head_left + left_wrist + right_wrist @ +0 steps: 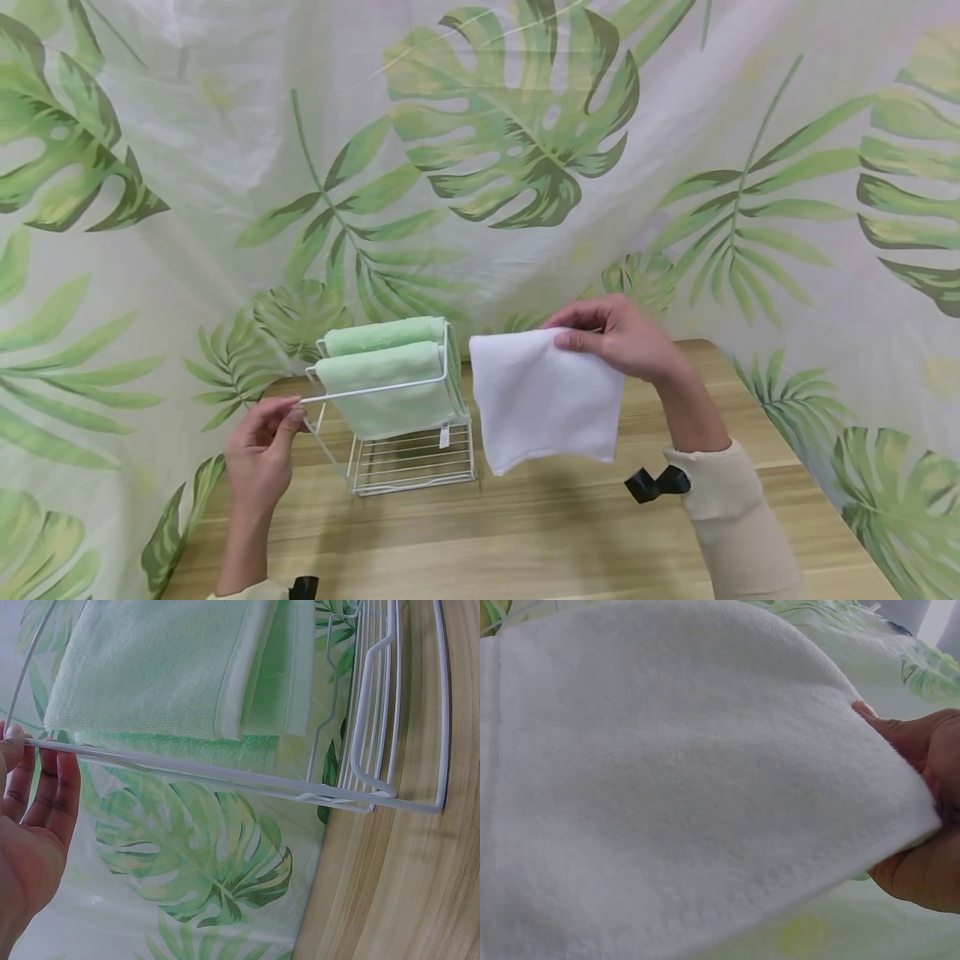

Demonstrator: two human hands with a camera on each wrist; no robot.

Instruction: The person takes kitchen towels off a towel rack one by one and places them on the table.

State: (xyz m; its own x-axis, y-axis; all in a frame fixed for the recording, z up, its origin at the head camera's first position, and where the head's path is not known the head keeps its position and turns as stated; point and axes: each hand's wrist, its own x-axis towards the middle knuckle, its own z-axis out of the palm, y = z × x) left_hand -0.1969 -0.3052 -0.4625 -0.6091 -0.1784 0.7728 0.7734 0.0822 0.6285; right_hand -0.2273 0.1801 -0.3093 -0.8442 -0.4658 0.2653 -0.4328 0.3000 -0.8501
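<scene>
A white wire rack [412, 483] stands on the table, left of the middle. Two light green towels hang over its upper bars: a rear towel [382, 335] and a front towel [390, 396]. My left hand [258, 450] pinches the front left corner of the rack's top bar between thumb and fingers; the left wrist view shows the same hand [37, 817] at the wire. To the right of the rack, my right hand [622, 337] holds a folded white towel [547, 400] by its top edge. That towel hangs above the table, apart from the rack, and fills most of the right wrist view.
The wood-grain table [525, 542] runs beneath the rack and both arms. Behind and around it hangs a leaf-patterned curtain [525, 258]. A small white tag [445, 437] dangles below the front green towel. Black wrist mounts [657, 483] sit on the sleeves.
</scene>
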